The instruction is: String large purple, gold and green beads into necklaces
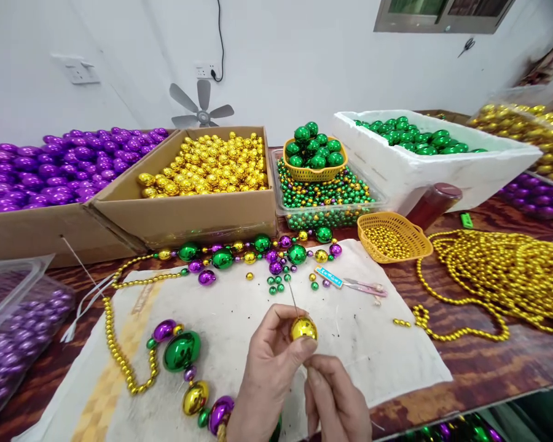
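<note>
A shiny gold bead point(303, 328) is pinched between the thumb and fingers of my left hand point(273, 368). From the top of the bead a thin needle point(293, 296) sticks up. Just below the bead, the fingers of my right hand point(334, 393) are pressed together; what they grip is hidden. A bead garland point(196, 398) in purple, green and gold lies left of my hands on a white cloth point(350, 319). Loose small green beads point(276, 283) sit beyond the needle. Pink-handled scissors point(364, 286) rest beside a blue label point(329, 277).
Cardboard boxes hold purple beads point(64, 166) and gold beads point(212, 162). A foam box point(424, 169) contains green ones. An orange basket point(394, 238) of small gold beads stands near a coiled gold bead string point(507, 276). A bag of purple beads point(25, 350) lies at left.
</note>
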